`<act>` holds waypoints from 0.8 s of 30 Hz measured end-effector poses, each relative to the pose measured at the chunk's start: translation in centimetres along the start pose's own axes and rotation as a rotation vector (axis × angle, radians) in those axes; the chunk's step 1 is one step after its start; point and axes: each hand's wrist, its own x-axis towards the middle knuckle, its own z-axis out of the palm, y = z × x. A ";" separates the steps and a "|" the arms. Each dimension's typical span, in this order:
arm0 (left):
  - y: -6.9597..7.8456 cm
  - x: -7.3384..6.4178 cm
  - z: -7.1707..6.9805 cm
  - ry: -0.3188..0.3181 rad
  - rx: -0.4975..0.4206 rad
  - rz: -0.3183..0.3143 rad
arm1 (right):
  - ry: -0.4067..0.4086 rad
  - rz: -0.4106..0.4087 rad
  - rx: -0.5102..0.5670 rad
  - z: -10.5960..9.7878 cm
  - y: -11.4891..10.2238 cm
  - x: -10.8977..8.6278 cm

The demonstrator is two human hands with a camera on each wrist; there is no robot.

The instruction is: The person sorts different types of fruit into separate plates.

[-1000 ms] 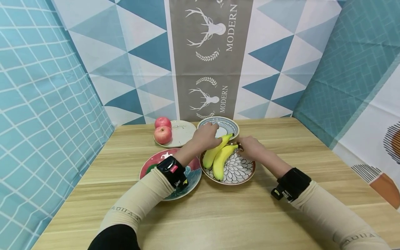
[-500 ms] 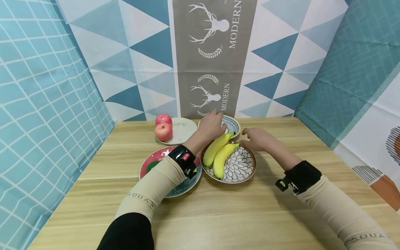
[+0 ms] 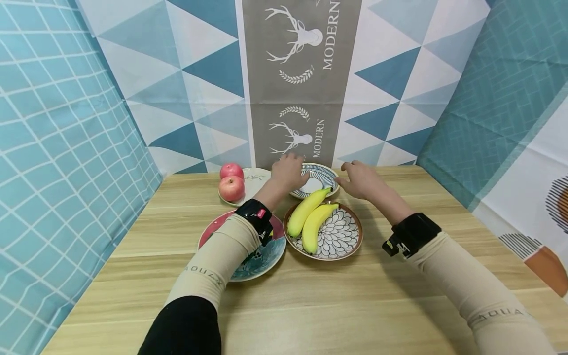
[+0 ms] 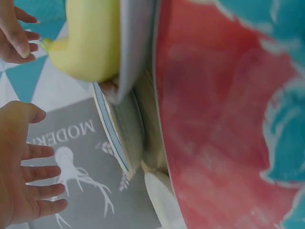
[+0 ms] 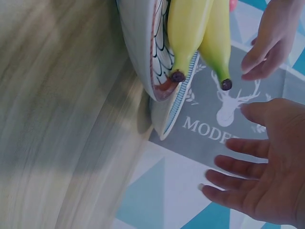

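Two yellow bananas (image 3: pixel 306 212) lie side by side in the brown-rimmed plate with a petal pattern (image 3: pixel 339 236). My left hand (image 3: pixel 287 173) hovers near the left rim of the blue-patterned bowl (image 3: pixel 317 180) at the back, overlapping its edge in the head view. On the other side of that bowl is my right hand (image 3: pixel 360 180), beside its right rim. The left wrist view shows the left fingers (image 4: pixel 43 188) spread and holding nothing. Likewise, the right fingers (image 5: pixel 233 186) are spread apart with nothing between them in the right wrist view.
Two red apples (image 3: pixel 231 189) sit on the left part of a pale oval plate (image 3: pixel 254 183) at the back left. A red and teal plate (image 3: pixel 266 256) lies under my left forearm. Behind the wooden table (image 3: pixel 337 305) stands a patterned cloth backdrop (image 3: pixel 301 74).
Both hands have moved back from around the banana tips to either side of the rear bowl. The bananas stay in the petal-patterned plate, and the right fingers have come away from the stem end.
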 end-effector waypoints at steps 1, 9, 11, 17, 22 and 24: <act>-0.3 0.0 0.0 -0.002 0.005 -0.002 | 0.014 0.001 0.001 0.1 0.1 0.3; -2.3 0.4 -0.4 -0.006 0.006 -0.043 | 0.072 0.048 0.024 0.4 0.2 2.7; -2.7 0.5 -0.5 -0.001 0.003 -0.054 | 0.068 0.054 0.021 0.5 0.2 3.4; -3.8 1.1 -0.9 0.017 -0.036 -0.104 | 0.035 0.072 0.010 1.2 0.4 5.1; -4.3 2.0 -0.5 0.017 -0.032 -0.145 | 0.016 0.118 0.022 1.8 0.8 6.3; -4.4 2.3 -0.1 0.009 -0.031 -0.164 | 0.006 0.131 0.024 2.0 1.0 6.7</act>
